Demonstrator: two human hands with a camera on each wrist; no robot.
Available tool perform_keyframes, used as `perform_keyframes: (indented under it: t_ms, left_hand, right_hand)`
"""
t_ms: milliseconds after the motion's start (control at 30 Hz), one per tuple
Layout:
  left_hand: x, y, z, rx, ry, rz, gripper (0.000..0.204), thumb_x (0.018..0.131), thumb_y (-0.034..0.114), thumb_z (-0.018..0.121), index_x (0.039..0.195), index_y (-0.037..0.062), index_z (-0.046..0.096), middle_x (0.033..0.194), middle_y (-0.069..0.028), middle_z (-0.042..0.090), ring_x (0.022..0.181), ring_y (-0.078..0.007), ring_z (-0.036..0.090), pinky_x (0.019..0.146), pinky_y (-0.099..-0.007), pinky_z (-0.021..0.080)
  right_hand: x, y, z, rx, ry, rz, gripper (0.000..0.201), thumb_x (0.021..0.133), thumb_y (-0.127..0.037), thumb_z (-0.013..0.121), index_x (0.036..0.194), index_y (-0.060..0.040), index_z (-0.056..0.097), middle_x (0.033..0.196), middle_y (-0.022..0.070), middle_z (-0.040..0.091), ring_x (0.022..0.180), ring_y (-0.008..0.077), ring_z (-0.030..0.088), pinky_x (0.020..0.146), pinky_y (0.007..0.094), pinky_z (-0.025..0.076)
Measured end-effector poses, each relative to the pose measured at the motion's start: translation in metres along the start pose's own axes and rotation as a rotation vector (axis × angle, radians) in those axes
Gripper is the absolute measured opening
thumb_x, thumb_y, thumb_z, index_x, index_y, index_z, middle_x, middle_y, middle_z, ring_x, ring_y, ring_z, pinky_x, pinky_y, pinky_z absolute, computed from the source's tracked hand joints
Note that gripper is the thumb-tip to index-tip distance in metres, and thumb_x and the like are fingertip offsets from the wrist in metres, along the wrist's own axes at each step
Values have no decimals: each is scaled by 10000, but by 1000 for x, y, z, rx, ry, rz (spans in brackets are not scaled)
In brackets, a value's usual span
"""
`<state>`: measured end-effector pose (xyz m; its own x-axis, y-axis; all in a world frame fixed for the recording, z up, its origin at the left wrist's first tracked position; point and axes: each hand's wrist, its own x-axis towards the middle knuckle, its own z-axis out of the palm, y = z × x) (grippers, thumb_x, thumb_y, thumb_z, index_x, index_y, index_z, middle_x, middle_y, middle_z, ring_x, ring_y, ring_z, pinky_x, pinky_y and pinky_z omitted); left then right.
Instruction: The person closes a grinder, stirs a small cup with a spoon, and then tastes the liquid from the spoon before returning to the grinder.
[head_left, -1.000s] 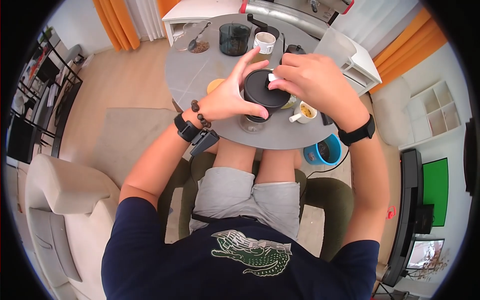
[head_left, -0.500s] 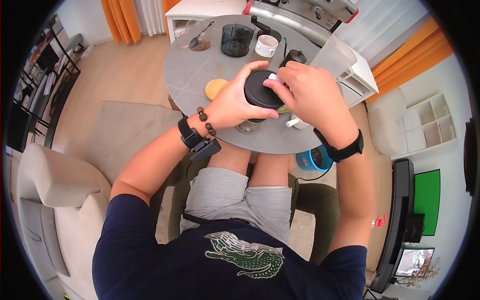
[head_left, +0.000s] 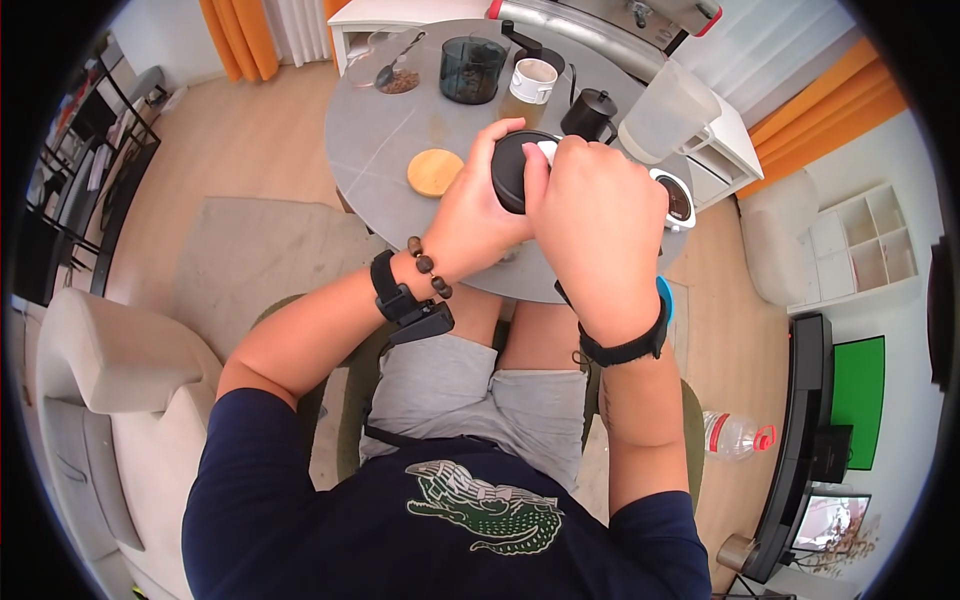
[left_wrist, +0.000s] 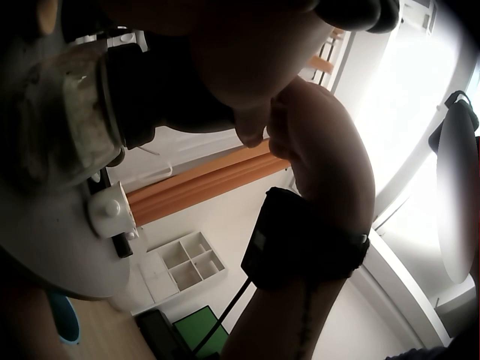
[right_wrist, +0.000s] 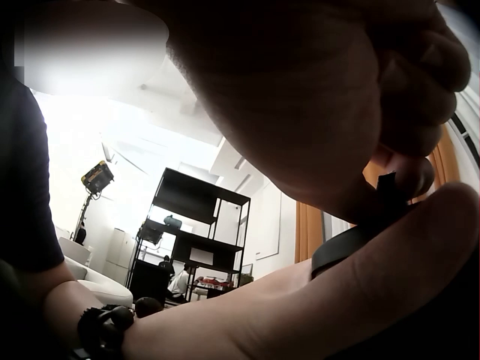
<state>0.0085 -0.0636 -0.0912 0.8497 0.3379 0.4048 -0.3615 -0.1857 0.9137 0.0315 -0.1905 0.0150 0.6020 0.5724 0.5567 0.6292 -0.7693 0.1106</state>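
No words, brand names or numbers could be read. The plainest sign was a crocodile emblem (head_left: 520, 515), green with pale, banded patches, on the chest of the dark blue T-shirt (head_left: 300, 520), below the round table (head_left: 375, 150) in the head view. Right of and below the table, a clear bottle (head_left: 740, 437) wore a red-and-white label (head_left: 714, 432) whose print was too small to make out. Dark marks (head_left: 607, 405) ran in a row along the right forearm (head_left: 650, 415), below the table too; whether they were letters could not be told. Farther right of the table, a lit screen (head_left: 832, 520) showed a picture too small to read.
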Motion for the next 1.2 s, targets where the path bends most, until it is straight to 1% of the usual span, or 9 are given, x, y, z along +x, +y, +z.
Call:
perform_keyframes:
  t_ms: [67, 167, 267, 433, 567, 700, 933, 1000, 1200]
  left_hand:
    - [5, 3, -2, -17, 21, 13, 995, 804, 252, 983, 1604, 97, 413, 1371, -215, 696, 1213, -329, 723, 1027, -426, 585]
    - [1, 3, 1, 36, 50, 29, 969, 814, 232, 977, 1595, 100, 418, 1362, -209, 703, 1208, -321, 726, 1025, -425, 585]
    - [1, 3, 1, -5, 42, 31, 954, 818, 210, 974, 1588, 100, 422, 1362, -208, 704, 1206, -317, 727, 1022, -427, 586]
    - [0, -1, 3, -40, 55, 3, 951, 819, 193, 974, 1587, 103, 421, 1341, -185, 706, 1182, -277, 724, 1005, -408, 591]
    - [1, 2, 2, -12, 36, 25, 948, 824, 191, 972, 1589, 105, 418, 1330, -172, 705, 1169, -258, 719, 1000, -395, 592]
    - [-2, 5, 3, -6, 29, 24, 944, 830, 189, 970, 1590, 107, 416, 1332, -160, 705, 1170, -246, 718, 1002, -389, 590]
    - [-4, 5, 3, 36, 36, 68, 931, 841, 185, 965, 1587, 101, 414, 1323, -141, 708, 1170, -228, 714, 997, -384, 590]
    - [-4, 4, 4, 33, 39, 64, 929, 844, 185, 963, 1588, 102, 413, 1321, -142, 708, 1170, -228, 714, 996, -384, 590]
    - [-5, 3, 3, 26, 41, 61, 928, 845, 192, 960, 1589, 102, 413, 1325, -145, 708, 1171, -229, 716, 995, -384, 590]
  right_hand:
    - [7, -2, -3, -19, -16, -2, 423, 1029, -393, 724, 785, -48, 740, 715, 158, 729, 645, 343, 749, 582, 441, 578]
    - [3, -1, 0, 0, -16, 16, 428, 1025, -392, 728, 774, -45, 737, 714, 164, 733, 637, 353, 748, 574, 446, 579]
    - [3, 0, 3, 23, 21, 19, 433, 1019, -390, 732, 767, -39, 733, 714, 168, 733, 628, 363, 745, 570, 452, 579]
    - [2, 1, 9, 56, 40, 29, 440, 1012, -390, 738, 752, -36, 715, 712, 167, 730, 630, 368, 742, 569, 457, 578]
    - [0, 4, 13, 90, 97, 29, 443, 1004, -389, 747, 738, -37, 699, 706, 161, 725, 624, 373, 735, 564, 459, 573]
    - [-3, 6, 18, 110, 102, 45, 439, 1000, -385, 749, 735, -39, 694, 702, 159, 722, 622, 374, 731, 561, 457, 568]
    - [-5, 5, 27, 194, 134, 87, 444, 993, -380, 755, 716, -48, 654, 703, 138, 722, 628, 360, 721, 579, 464, 559]
    - [-6, 4, 28, 192, 127, 96, 446, 990, -380, 760, 713, -49, 647, 701, 134, 720, 628, 358, 719, 580, 465, 556]
    - [-9, 3, 32, 243, 180, 117, 437, 985, -371, 771, 713, -56, 638, 684, 111, 705, 621, 354, 710, 570, 458, 544]
